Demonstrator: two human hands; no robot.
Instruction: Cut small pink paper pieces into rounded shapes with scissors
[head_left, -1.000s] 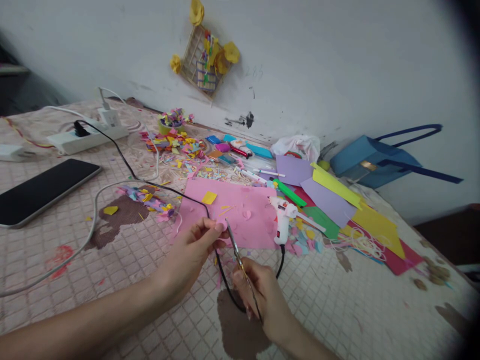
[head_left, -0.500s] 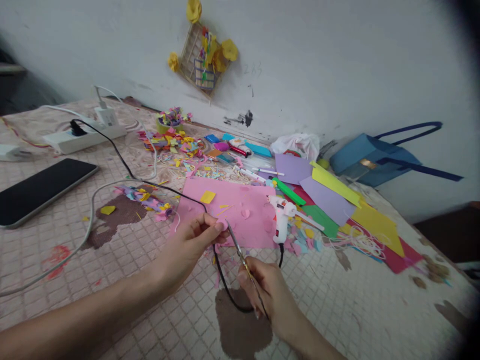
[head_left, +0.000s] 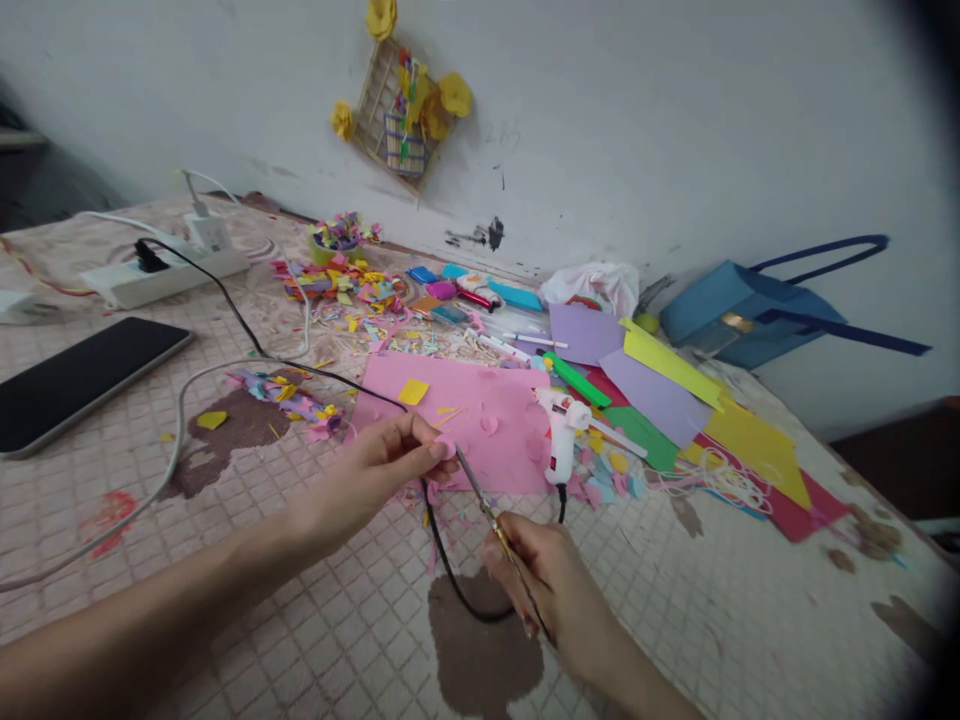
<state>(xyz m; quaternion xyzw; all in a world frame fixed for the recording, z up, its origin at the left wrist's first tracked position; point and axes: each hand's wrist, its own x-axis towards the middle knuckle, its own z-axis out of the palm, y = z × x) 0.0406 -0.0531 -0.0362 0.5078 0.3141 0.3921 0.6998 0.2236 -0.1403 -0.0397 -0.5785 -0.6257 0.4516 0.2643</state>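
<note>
- Together, two bare forearms reach in from the lower corners, the hands close to each other above a diamond-patterned tablecloth (head_left: 675,620).
- The left hand (head_left: 375,460) extends ahead of a long, nearly straight wrist; we see its thumb and index finger pressed together, pinching a small pink paper piece (head_left: 446,447).
- The right hand (head_left: 551,570), lower and nearer to us, has its fingers curled around the handles of slim scissors (head_left: 486,508) — the blades slant up and leftward, and we cannot tell whether they are parted.
- Faint marks (head_left: 502,133) on the wall (head_left: 637,130) resemble digits, too blurred for us to read.
- The small pink paper piece pokes out just past the left fingertips, with the tips of the scissors right beside it; we cannot tell if they touch.
- Beyond the hands lies a pink sheet (head_left: 517,395) — at its right edge, a white glue gun (head_left: 561,440). A black cord (head_left: 480,617) loops between the wrists.
</note>
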